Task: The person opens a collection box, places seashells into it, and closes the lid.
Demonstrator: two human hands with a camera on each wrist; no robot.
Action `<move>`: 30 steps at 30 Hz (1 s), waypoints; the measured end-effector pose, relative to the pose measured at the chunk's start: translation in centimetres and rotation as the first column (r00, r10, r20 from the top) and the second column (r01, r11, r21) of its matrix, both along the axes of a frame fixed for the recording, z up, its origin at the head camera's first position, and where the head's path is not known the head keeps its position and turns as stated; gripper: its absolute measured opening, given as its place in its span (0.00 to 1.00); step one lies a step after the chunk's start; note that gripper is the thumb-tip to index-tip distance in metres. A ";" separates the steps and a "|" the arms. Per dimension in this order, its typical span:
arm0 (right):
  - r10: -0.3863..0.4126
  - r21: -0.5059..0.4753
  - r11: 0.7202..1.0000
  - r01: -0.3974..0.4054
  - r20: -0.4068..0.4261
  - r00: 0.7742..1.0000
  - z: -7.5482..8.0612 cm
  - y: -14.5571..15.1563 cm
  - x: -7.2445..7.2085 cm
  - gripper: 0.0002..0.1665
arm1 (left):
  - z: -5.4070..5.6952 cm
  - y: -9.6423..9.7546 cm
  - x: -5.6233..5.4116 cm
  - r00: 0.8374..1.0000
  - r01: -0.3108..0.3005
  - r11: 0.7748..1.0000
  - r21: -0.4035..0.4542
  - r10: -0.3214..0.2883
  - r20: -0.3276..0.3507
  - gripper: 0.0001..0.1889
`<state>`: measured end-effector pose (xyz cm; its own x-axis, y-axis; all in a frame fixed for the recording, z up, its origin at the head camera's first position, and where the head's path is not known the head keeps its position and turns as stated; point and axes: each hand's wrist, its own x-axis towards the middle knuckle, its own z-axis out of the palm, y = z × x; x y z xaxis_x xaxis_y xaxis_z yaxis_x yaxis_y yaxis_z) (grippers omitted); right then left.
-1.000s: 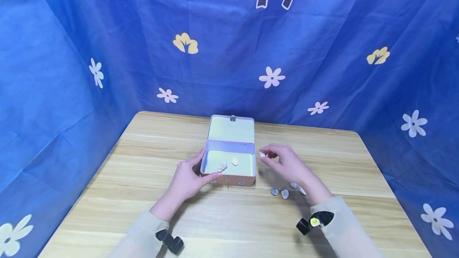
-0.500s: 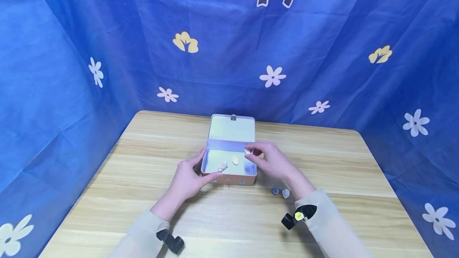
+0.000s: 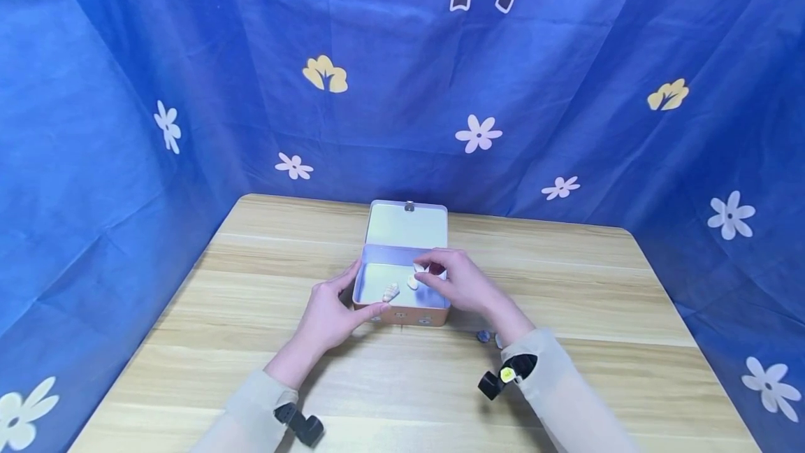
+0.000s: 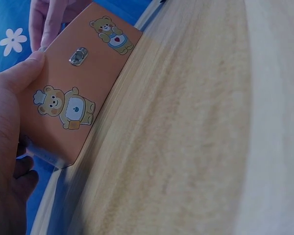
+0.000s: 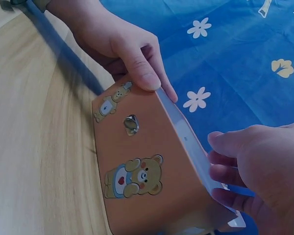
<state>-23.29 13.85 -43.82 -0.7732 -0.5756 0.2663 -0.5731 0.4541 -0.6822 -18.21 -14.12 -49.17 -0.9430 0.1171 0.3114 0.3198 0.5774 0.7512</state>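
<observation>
A small orange tin box (image 3: 416, 317) with bear pictures and a metal clasp stands with its lid (image 3: 407, 227) tipped back. My left hand (image 3: 327, 317) grips its left side, thumb along the front rim and fingers round the left wall. Over the inside of the box, my right hand (image 3: 462, 281) pinches a small white seashell (image 3: 420, 268) between thumb and fingers. On the box floor lie a ridged spiral seashell (image 3: 390, 292) and a pale rounded seashell (image 3: 412, 283), the latter right below the right fingertips. In the right wrist view the pinched shell is hidden.
A dark bluish seashell (image 3: 483, 335) and a pale one (image 3: 499, 341) lie on the wooden table (image 3: 377, 390) beside the right forearm, which partly covers the pale one. A blue patterned curtain (image 3: 390, 103) rises behind the table and on both sides.
My right hand has moved left, from beside the box to over its inside, with the seashell still pinched. The left hand and the box have stayed in place.
</observation>
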 end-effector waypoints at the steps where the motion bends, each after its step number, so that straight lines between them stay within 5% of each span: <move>1: 0.004 0.002 1.000 -0.004 0.003 1.000 -0.1 -0.1 -0.1 0.16 | 0.0 0.0 0.0 1.000 0.000 1.000 -0.001 0.000 -0.002 0.58; 30: 0.085 -0.006 0.996 -0.085 -0.038 0.996 -1.7 -1.6 -0.8 0.17 | -0.4 0.0 0.2 1.000 -0.003 1.000 0.006 0.003 -0.024 0.57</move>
<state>-24.12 12.22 -45.55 -0.7110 -0.6365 0.2987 -0.6345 0.3977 -0.6627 -18.00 -14.08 -49.58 -0.9355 0.1125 0.3349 0.3363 0.5736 0.7469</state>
